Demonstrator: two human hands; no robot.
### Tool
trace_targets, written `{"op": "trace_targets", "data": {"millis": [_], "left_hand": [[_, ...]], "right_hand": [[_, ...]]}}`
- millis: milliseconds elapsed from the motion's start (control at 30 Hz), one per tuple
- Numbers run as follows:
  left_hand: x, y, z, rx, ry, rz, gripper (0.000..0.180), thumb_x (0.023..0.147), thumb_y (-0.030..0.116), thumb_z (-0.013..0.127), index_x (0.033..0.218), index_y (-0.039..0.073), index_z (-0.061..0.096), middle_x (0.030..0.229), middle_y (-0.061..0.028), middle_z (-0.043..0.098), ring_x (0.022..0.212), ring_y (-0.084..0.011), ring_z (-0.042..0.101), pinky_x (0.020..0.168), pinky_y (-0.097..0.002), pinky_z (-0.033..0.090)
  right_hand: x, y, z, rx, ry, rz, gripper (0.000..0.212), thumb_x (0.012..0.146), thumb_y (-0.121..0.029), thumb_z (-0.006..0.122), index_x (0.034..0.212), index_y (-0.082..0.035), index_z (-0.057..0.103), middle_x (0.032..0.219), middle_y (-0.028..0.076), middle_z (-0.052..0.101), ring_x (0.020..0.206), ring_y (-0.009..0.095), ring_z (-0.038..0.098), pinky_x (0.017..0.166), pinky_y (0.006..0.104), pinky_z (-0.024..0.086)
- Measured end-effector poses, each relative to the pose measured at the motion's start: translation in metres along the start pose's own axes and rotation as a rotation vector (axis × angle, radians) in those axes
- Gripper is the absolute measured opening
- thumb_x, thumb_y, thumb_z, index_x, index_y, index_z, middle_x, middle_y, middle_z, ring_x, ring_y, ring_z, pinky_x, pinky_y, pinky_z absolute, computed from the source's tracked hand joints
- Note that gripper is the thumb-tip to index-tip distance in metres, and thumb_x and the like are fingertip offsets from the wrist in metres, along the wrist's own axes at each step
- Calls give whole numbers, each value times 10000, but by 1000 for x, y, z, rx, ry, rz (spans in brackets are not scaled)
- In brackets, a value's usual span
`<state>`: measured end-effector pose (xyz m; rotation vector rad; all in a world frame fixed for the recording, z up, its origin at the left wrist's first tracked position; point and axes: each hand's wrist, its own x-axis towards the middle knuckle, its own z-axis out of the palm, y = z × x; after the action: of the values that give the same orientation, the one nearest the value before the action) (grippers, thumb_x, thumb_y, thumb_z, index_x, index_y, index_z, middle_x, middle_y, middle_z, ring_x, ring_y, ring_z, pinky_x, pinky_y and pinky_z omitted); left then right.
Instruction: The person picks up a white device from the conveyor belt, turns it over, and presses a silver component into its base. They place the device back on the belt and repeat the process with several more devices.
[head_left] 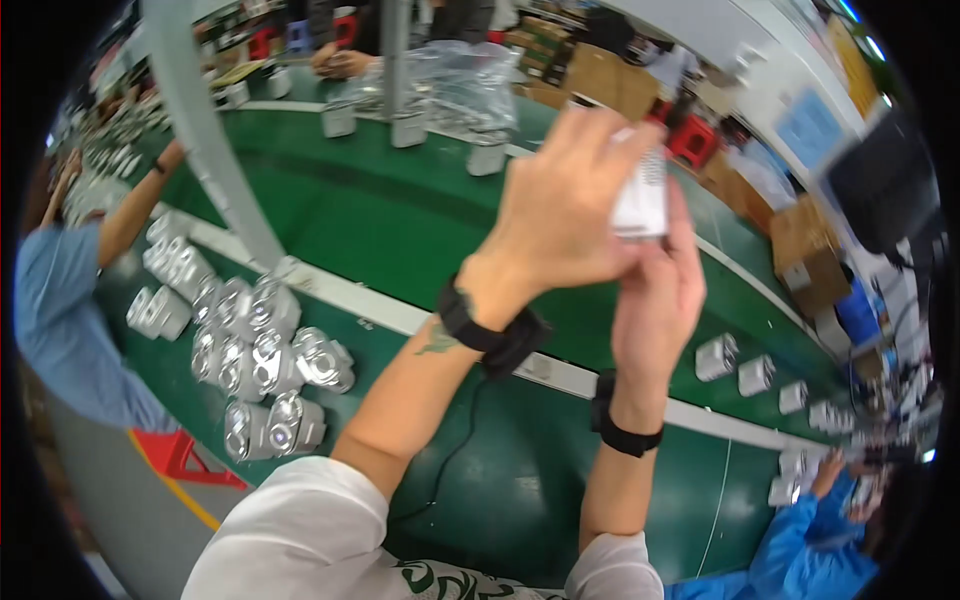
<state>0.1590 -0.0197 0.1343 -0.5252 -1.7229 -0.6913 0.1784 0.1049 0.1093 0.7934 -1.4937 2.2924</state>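
Note:
Raised above the green belt, a white boxy unit (643, 205) with a printed label sits between my two hands. My left hand (560, 200) reaches over its top and left side, fingers closed round it. From below and the right, my right hand (662, 285) grips the same unit, its fingers along the far edge. Much of the unit is hidden behind my fingers. To the left of my left forearm, several white units with clear round lens-like fronts (272, 360) stand grouped on the green table (480, 480).
A pale rail (370, 310) divides my table from the green belt (390, 215). More white units (716, 358) line the belt at right. A grey post (205, 130) rises at left. Co-workers in blue (60, 310) sit on both sides. Clear plastic bags (455, 85) lie across the belt.

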Motion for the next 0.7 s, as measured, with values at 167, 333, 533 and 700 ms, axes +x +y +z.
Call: {"op": "trace_targets", "data": {"millis": [167, 333, 533, 700], "left_hand": [[1, 10, 11, -57, 11, 31, 743, 497, 164, 799, 1209, 114, 593, 1074, -70, 586, 1001, -286, 588, 623, -378, 563], [2, 10, 7, -39, 39, 47, 761, 480, 149, 807, 1210, 109, 594, 1063, -59, 591, 990, -288, 595, 629, -383, 566], [3, 12, 5, -96, 94, 43, 769, 478, 161, 819, 1218, 81, 630, 1052, -94, 617, 942, -295, 606, 744, -381, 536], [-3, 12, 16, -102, 71, 12, 792, 494, 166, 826, 1250, 87, 605, 1047, -98, 616, 941, -321, 597, 752, -383, 540]], "right_hand": [[-4, -8, -13, -61, -14, -20, 546, 932, 32, 411, 1475, 71, 365, 1379, 126, 533, 1168, 145, 545, 995, 269, 427], [-6, -7, -12, -45, -33, -36, 552, 927, 32, 405, 1476, 69, 366, 1381, 127, 534, 1178, 148, 543, 1006, 275, 420], [-5, -10, -6, -39, -29, -63, 551, 921, 35, 401, 1471, 70, 376, 1391, 133, 527, 1190, 152, 538, 1022, 283, 412], [-4, -10, -16, -65, -4, -21, 576, 944, 5, 441, 1503, 55, 311, 1367, 142, 542, 1189, 158, 537, 1025, 294, 416]]}}
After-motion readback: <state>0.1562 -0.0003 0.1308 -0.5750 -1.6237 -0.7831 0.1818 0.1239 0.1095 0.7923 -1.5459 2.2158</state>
